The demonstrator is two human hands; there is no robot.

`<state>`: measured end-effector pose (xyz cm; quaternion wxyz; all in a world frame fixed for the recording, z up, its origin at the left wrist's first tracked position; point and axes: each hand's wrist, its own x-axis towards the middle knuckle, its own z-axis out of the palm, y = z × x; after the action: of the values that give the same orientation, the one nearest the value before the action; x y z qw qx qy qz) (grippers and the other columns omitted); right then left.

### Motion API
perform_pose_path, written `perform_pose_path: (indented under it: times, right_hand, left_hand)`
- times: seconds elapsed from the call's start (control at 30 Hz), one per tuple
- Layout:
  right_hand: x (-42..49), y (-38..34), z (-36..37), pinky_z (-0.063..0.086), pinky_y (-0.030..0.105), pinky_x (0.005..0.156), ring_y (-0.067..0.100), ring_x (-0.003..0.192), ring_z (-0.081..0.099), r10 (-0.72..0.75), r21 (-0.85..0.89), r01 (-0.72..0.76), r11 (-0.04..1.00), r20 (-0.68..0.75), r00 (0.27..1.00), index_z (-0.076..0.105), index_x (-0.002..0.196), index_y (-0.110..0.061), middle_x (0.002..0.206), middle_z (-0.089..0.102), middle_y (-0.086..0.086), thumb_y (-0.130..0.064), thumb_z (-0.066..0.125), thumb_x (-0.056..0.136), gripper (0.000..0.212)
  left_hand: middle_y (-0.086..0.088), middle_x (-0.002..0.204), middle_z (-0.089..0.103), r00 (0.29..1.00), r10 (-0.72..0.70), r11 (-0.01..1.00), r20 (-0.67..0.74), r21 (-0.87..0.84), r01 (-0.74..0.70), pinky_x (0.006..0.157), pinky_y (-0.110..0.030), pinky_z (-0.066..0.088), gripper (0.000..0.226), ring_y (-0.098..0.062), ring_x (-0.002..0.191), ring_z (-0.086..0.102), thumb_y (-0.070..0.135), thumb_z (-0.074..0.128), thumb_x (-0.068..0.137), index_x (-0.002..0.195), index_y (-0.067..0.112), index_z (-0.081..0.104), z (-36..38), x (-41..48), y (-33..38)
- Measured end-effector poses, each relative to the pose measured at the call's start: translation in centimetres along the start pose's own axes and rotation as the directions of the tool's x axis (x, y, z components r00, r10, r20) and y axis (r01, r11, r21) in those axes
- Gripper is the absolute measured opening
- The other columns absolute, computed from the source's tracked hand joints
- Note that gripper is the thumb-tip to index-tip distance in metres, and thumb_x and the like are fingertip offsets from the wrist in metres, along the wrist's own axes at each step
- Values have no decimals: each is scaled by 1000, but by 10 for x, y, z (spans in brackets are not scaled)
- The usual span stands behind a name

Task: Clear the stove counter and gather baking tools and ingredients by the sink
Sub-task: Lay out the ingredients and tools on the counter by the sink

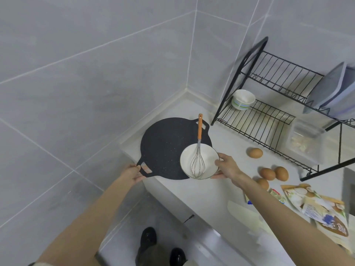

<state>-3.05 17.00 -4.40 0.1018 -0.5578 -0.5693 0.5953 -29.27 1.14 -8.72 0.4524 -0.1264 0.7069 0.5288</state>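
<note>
A black speckled griddle pan [165,146] lies flat at the left end of the white counter [226,150], its near handle over the edge. My left hand [133,174] grips that near handle. A white bowl [199,162] sits over the pan's right rim, with a wire whisk [198,150] with an orange handle standing in it. My right hand [226,166] holds the bowl's right rim, thumb on top. Several brown eggs [268,173] lie loose on the counter to the right.
A black wire dish rack [269,116] stands at the back right, with a striped bowl [243,99] and plastic lids [334,89]. A clear container [303,141] sits under it. Ingredient packets [315,206] and a white knife [247,215] lie near the front edge. Tiled walls close the corner.
</note>
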Motion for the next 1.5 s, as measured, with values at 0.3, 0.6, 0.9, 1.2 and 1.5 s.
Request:
perform_pose_path:
  times: [0.3, 0.6, 0.9, 1.2, 1.5]
  right_hand:
    - [14, 5, -7, 61, 36, 60, 29, 77, 68, 23, 114, -18, 993, -43, 999, 53, 132, -9, 113, 61, 16, -1, 41, 92, 42]
    - [16, 8, -11, 61, 35, 59, 36, 83, 66, 37, 183, -19, 983, -95, 995, 53, 132, -11, 113, 62, 20, 0, 41, 91, 44]
    - [1, 23, -23, 60, 40, 63, 33, 80, 64, 26, 218, 0, 976, -116, 993, 53, 130, -8, 103, 61, 18, 2, 39, 92, 42]
    - [-15, 43, -42, 61, 40, 64, 36, 87, 66, 67, 254, -32, 967, -131, 989, 53, 132, -12, 112, 64, 21, 1, 40, 91, 45]
    - [-35, 56, -56, 60, 41, 68, 34, 92, 65, 80, 235, -57, 970, -87, 993, 51, 130, -13, 105, 63, 13, 1, 39, 92, 42]
  left_hand:
    - [-24, 136, 48, 999, -39, 998, 23, 41, 38, 105, -50, 38, 12, -36, 125, 49, -4, 38, 98, 98, 4, 47, 10, 11, 4]
    - [-25, 133, 51, 999, -32, 997, 18, -76, 34, 98, -49, 44, 14, -37, 121, 53, -2, 37, 99, 111, 5, 38, 18, 5, -15]
    - [-21, 130, 53, 1000, -11, 995, 13, -103, 12, 90, -44, 51, 33, -35, 116, 56, 0, 44, 97, 130, 1, 43, 41, 4, -18]
    - [-22, 127, 55, 997, 76, 995, -35, 71, -73, 87, -32, 47, 32, -32, 108, 59, 1, 46, 97, 128, -4, 50, 55, 16, -3]
    - [-19, 109, 63, 963, 247, 913, -109, 360, -193, 77, -34, 51, 23, -31, 92, 59, 9, 52, 90, 105, -6, 61, 71, -5, -2]
